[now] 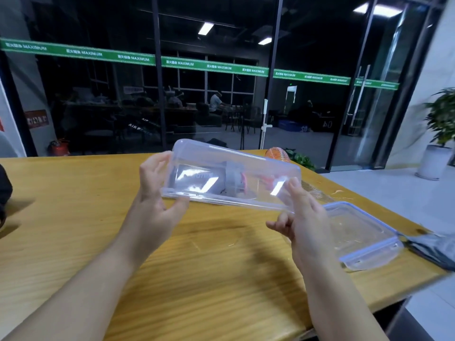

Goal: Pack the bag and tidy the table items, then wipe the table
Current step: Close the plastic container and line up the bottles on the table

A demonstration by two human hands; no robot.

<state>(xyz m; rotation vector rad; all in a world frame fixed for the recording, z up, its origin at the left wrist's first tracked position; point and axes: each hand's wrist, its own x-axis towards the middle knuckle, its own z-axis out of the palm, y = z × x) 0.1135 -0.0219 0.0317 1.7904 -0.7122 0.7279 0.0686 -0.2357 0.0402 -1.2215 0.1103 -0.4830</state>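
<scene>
Left of the lifted clear plastic storage box, the left hand gripped its left end, fingers curled over the wall and thumb under the rim, while the right hand held the box's right end, its fingers partly hidden behind the plastic. The box hung tilted above the wooden table, small grey and pink items showing blurred inside, and its blue-edged lid lay flat on the table to the right of the box, beside a dark bag. The step probably called for levelling the box and setting it down left of the lid before closing it, so nothing slid out
</scene>
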